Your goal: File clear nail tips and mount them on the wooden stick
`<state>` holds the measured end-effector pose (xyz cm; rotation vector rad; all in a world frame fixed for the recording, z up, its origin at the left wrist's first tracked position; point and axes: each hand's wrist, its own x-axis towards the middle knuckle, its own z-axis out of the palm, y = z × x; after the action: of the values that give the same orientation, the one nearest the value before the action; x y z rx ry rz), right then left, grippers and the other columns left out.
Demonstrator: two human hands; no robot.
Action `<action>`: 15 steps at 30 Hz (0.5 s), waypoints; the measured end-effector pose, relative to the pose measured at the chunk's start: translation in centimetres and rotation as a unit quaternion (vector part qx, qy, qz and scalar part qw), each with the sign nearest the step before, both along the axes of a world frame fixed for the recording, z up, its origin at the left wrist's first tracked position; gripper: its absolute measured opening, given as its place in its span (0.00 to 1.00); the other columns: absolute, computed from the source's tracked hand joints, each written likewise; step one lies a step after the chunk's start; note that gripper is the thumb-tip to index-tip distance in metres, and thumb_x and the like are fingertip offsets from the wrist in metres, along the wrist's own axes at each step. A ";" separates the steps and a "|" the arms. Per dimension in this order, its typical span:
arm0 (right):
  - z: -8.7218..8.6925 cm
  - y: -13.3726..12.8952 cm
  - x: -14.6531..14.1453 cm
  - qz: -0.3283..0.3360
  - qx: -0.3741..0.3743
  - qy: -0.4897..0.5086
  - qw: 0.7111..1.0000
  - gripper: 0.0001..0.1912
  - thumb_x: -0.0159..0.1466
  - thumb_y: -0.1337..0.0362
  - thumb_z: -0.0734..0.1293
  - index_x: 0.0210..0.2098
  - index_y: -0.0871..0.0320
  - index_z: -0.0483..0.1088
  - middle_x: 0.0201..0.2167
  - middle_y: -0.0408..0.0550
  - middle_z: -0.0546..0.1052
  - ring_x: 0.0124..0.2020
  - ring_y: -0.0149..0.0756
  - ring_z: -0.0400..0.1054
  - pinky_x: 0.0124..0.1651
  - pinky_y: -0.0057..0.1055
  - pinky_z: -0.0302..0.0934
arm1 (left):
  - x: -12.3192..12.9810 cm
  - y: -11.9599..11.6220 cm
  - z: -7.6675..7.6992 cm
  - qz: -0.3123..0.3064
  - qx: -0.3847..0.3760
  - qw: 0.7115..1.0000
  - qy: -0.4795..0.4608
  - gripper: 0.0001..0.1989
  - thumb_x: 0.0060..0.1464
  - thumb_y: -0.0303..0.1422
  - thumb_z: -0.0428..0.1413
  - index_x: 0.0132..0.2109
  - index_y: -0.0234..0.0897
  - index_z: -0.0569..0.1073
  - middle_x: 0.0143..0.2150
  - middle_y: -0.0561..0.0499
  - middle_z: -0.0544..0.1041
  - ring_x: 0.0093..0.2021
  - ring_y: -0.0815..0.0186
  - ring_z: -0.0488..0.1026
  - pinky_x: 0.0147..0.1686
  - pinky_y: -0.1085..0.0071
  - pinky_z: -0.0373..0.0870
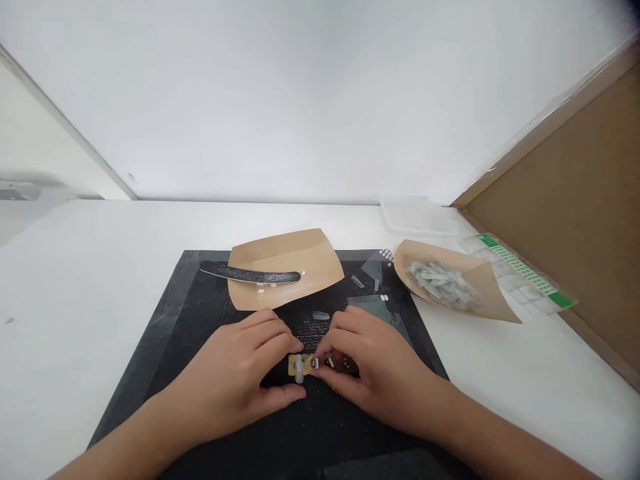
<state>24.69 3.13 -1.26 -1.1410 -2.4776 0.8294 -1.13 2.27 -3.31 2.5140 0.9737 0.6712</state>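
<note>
On the black mat (310, 427) lies a small yellowish strip (292, 364) with a clear, nail-shaped piece (299, 369) standing across its left end. My left hand (250, 367) is beside that end, thumb and fingers apart on either side of the clear piece. My right hand (367, 363) pinches at the strip's middle, next to a small shiny part (315, 363); what its fingertips hold is too small to name. More small shiny bits show under the right palm. A loose clear piece (321, 315) rests just beyond the hands.
A brown paper tray (320, 257) bears a curved black file (250, 274) and white bits. Another paper tray (493, 287) holds many clear pieces (440, 283). Beside it are a green-edged plastic sheet (530, 275) and a clear lid (417, 217). Small films lie at the mat's right.
</note>
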 end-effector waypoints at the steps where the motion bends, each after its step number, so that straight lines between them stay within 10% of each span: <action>1: 0.1 0.0 0.0 0.002 0.002 -0.001 1.000 0.04 0.67 0.65 0.74 0.39 0.54 0.75 0.34 0.42 0.75 0.39 0.37 0.66 0.42 0.34 0.56 | 0.0 0.0 0.0 -0.001 -0.001 1.000 0.001 0.15 0.59 0.37 0.67 0.49 0.39 0.74 0.41 0.48 0.80 0.43 0.56 0.76 0.41 0.61 0.76; 15: 0.6 0.3 0.4 0.028 0.058 0.002 0.998 0.09 0.67 0.57 0.75 0.43 0.53 0.76 0.37 0.45 0.76 0.40 0.38 0.67 0.40 0.35 0.57 | 0.3 0.2 0.0 -0.007 0.007 1.000 -0.009 0.07 0.64 0.33 0.62 0.46 0.39 0.74 0.38 0.49 0.79 0.41 0.58 0.75 0.40 0.63 0.74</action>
<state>25.14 3.40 -0.68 -1.0343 -2.5279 0.6908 -0.86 2.43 -3.27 2.5200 0.9462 0.6985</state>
